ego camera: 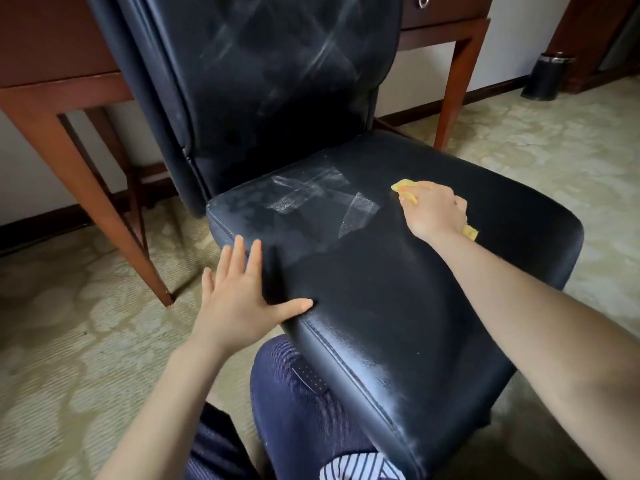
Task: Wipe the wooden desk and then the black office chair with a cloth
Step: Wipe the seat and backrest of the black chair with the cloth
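The black office chair fills the middle of the view, its seat toward me and its quilted backrest upright behind. My right hand presses a yellow cloth flat on the far right part of the seat; cloth ends stick out at the fingertips and by the wrist. My left hand rests open against the seat's near left corner, thumb on top, fingers spread. Pale wet streaks mark the seat's back area and the backrest. The wooden desk stands behind the chair.
Desk legs slant down to the patterned carpet at left, another at right behind the chair. A black cylindrical bin stands by the wall at far right. My knee in dark blue trousers is under the seat's front edge.
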A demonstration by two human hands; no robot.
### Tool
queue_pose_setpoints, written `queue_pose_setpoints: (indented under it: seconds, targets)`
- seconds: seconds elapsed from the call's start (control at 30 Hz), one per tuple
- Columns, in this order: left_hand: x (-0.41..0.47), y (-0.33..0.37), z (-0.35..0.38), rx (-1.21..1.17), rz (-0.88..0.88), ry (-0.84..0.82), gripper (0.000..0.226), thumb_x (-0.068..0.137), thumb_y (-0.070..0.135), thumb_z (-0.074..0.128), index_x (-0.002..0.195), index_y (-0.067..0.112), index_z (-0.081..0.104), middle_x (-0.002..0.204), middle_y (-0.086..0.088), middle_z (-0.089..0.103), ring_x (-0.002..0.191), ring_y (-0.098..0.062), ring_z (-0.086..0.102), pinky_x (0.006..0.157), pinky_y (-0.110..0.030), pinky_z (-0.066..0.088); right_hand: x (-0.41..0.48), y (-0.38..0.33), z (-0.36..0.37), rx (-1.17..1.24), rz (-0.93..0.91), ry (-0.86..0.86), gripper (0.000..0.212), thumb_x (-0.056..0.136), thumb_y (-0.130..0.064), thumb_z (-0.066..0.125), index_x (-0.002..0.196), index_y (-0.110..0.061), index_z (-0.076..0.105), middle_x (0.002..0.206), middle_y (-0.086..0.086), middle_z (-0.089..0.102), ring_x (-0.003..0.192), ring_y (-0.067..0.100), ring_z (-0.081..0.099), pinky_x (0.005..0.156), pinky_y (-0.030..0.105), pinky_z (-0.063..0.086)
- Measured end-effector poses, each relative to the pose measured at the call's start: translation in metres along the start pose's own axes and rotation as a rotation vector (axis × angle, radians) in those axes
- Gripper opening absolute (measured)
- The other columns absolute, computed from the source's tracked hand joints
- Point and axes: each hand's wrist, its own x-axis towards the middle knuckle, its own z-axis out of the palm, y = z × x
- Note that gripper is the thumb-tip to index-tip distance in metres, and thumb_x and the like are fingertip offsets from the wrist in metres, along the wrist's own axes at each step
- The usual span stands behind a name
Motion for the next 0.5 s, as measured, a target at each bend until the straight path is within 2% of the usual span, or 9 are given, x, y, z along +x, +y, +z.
queue_pose_setpoints:
  seconds: [0.1,0.17,0.23,0.37,0.5]
  targets:
    - [0.016,-0.008,0.004,-0.033,-0.019,-0.058,0.143,0.036,0.093,0.037,0.151,0.016,0.001,0.159,-0.008,-0.006,0.146,-0.023,-0.005,0.116,-0.051,0.009,0.003,-0.006,0.001,-0.036,0.036,0.003,0.038,0.096,-0.036,0.036,0.119,-0.015,0.059,0.122,0.007,0.060,0.114,0.031,0.050,0.101,0.041,0.029]
    - [0.018,-0.010,0.009,-0.130,0.001,-0.072,0.139,0.036,0.090,0.043,0.149,0.018,0.006,0.159,-0.006,-0.001,0.146,-0.021,0.006,0.115,-0.050,0.015,-0.004,-0.004,0.000,-0.080,-0.081,0.002,0.039,0.097,-0.036,0.037,0.122,-0.014,0.058,0.122,0.011,0.060,0.112,0.034,0.052,0.099,0.043,0.032]
    - [0.014,-0.011,0.014,-0.212,0.027,-0.042,0.133,0.038,0.088,0.045,0.148,0.021,0.011,0.159,-0.001,0.003,0.144,-0.018,0.015,0.111,-0.044,0.019,-0.016,0.001,-0.001,-0.093,-0.248,-0.032,0.039,0.099,-0.034,0.038,0.131,-0.018,0.054,0.136,0.009,0.052,0.120,0.033,0.048,0.100,0.045,0.033]
    - [0.011,-0.011,0.016,-0.215,0.025,-0.016,0.134,0.041,0.084,0.046,0.150,0.015,0.008,0.160,-0.001,0.001,0.145,-0.016,0.012,0.114,-0.040,0.020,-0.051,0.005,-0.003,-0.028,-0.484,-0.131,0.034,0.099,-0.034,0.043,0.130,-0.033,0.055,0.148,-0.002,0.040,0.134,0.024,0.039,0.103,0.042,0.032]
    - [0.010,-0.010,0.015,-0.242,0.023,-0.038,0.132,0.046,0.078,0.052,0.151,0.013,0.004,0.159,-0.004,-0.003,0.146,-0.016,0.007,0.116,-0.035,0.017,-0.102,0.003,-0.013,0.116,-0.614,-0.151,0.029,0.095,-0.028,0.055,0.122,-0.030,0.063,0.141,-0.002,0.048,0.132,0.022,0.044,0.104,0.041,0.035]
